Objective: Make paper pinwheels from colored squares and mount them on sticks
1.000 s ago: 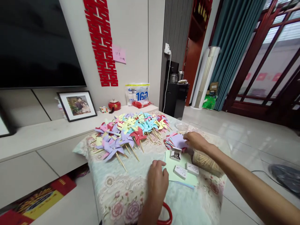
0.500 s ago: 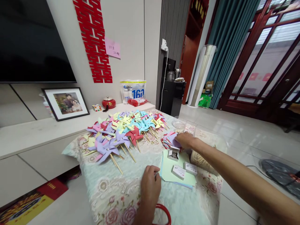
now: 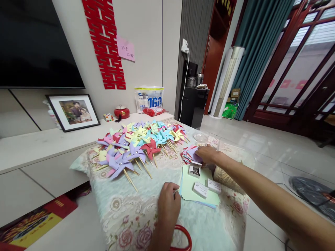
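My right hand [image 3: 208, 154] reaches out to a fanned stack of small coloured paper pieces [image 3: 187, 156]. Its fingers close at the edge of a purple paper piece [image 3: 193, 152] on top; the fingertips are partly hidden. Nearer to me, my left hand [image 3: 169, 200] rests on the tablecloth with curled fingers, and whatever it holds is hidden. Beside it lies a stack of pale green and blue paper sheets [image 3: 188, 190]. On the sheets stand an open small box of metal fasteners [image 3: 195, 170] and two closed white boxes [image 3: 200, 190] [image 3: 214, 185].
Many paper pinwheels on sticks [image 3: 138, 144] cover the table's far left. Red-handled scissors [image 3: 185, 237] lie near my left wrist. A clear tub of wooden sticks [image 3: 227, 177] sits under my right forearm, with a round clear container [image 3: 201, 138] behind. A framed photo [image 3: 75, 113] stands on the cabinet.
The camera view has shifted slightly. Both hands stay in nearly the same places, the right one still at the small paper pieces. A glint between my left fingers no longer shows.
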Action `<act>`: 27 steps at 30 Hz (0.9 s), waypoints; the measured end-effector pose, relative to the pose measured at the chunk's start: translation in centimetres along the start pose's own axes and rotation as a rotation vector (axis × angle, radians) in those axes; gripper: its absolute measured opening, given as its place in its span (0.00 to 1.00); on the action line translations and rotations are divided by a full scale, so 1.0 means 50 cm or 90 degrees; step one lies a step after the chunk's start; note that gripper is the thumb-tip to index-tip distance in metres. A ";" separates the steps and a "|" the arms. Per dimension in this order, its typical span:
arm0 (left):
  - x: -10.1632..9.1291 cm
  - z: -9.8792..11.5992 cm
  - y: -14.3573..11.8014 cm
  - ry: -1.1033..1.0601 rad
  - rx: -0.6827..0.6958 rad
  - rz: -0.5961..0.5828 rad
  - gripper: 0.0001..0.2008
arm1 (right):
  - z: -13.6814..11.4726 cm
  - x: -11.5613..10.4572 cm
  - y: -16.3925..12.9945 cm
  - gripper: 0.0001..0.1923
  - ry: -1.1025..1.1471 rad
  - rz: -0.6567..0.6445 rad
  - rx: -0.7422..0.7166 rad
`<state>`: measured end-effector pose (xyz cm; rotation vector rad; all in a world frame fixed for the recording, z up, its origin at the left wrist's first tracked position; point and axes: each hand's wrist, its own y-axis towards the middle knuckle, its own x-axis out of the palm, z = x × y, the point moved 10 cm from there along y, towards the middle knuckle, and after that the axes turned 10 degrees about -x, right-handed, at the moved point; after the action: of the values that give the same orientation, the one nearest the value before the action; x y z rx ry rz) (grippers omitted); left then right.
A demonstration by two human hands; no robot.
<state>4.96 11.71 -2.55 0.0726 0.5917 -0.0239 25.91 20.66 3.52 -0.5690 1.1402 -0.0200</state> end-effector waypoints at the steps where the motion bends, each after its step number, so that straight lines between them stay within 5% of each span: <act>1: 0.000 0.002 0.000 0.002 0.006 0.000 0.13 | 0.001 0.000 0.000 0.17 0.000 -0.004 -0.004; 27: 0.009 -0.004 0.000 0.007 0.016 -0.020 0.13 | 0.015 0.014 -0.004 0.16 0.055 -0.060 -0.023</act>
<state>5.23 11.75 -2.95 0.0882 0.6041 -0.0621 26.92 20.59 3.24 -0.6590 1.1993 -0.1065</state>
